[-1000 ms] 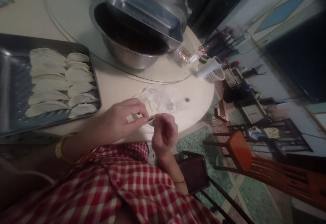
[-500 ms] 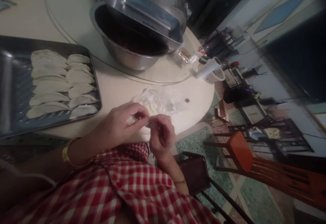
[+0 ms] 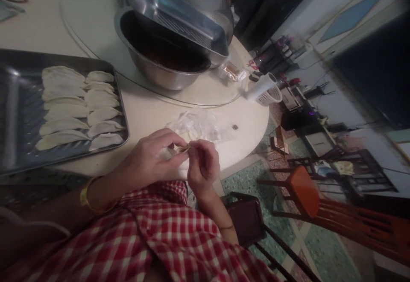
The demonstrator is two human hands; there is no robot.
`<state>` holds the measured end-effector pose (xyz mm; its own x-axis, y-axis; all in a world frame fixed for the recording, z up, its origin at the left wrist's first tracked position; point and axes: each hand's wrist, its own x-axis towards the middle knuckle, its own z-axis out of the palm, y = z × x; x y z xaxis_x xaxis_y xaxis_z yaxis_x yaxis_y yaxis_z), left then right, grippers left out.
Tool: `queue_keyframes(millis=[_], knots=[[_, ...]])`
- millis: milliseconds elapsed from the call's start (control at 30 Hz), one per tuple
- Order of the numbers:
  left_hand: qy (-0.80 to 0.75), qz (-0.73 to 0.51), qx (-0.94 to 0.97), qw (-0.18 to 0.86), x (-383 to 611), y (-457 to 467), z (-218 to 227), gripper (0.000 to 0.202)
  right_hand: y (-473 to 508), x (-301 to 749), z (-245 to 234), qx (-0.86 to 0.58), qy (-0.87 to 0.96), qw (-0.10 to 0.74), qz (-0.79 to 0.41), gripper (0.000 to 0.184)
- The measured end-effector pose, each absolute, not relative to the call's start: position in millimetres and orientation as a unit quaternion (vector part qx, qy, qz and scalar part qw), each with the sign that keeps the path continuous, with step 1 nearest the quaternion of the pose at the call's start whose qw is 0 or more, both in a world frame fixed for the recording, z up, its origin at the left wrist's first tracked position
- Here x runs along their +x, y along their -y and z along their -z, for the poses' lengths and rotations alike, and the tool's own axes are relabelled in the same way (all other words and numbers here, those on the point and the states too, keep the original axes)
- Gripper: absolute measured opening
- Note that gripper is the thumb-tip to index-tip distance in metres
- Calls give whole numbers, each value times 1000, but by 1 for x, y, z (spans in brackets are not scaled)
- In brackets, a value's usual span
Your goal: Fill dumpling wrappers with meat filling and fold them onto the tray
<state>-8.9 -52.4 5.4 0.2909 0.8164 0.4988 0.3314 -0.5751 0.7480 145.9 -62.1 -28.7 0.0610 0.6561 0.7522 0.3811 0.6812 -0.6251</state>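
Observation:
My left hand [image 3: 149, 158] and my right hand [image 3: 203, 166] meet at the near edge of the round table [image 3: 153, 111], both pinching a small pale dumpling [image 3: 183, 148] between thumbs and fingertips. Most of the dumpling is hidden by my fingers. Just beyond the hands lies a clear plastic bag [image 3: 198, 126] with pale wrappers in it. A dark metal tray [image 3: 19, 115] at the left holds several folded dumplings [image 3: 80, 109] in two rows.
A big steel bowl [image 3: 160, 66] with dark filling stands at the table's middle, a steel tray [image 3: 179, 15] leaning across its rim. A small white basket [image 3: 267, 92] sits at the table's right edge. Wooden chairs [image 3: 307, 196] stand on the floor to the right.
My hands have stayed together on the dumpling, shifting slightly and working their fingertips along its edge. The view has drifted a little downward.

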Motion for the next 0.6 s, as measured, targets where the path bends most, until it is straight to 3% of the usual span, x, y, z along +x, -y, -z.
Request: queue_keyframes(millis=[433, 600], knots=[[-383, -495, 757, 188, -3, 48, 3, 4, 60, 142, 24, -379, 697, 603, -89, 31], [-426, -480, 740, 200, -8, 51, 10, 20, 56, 146, 30, -397, 672, 616, -103, 30]])
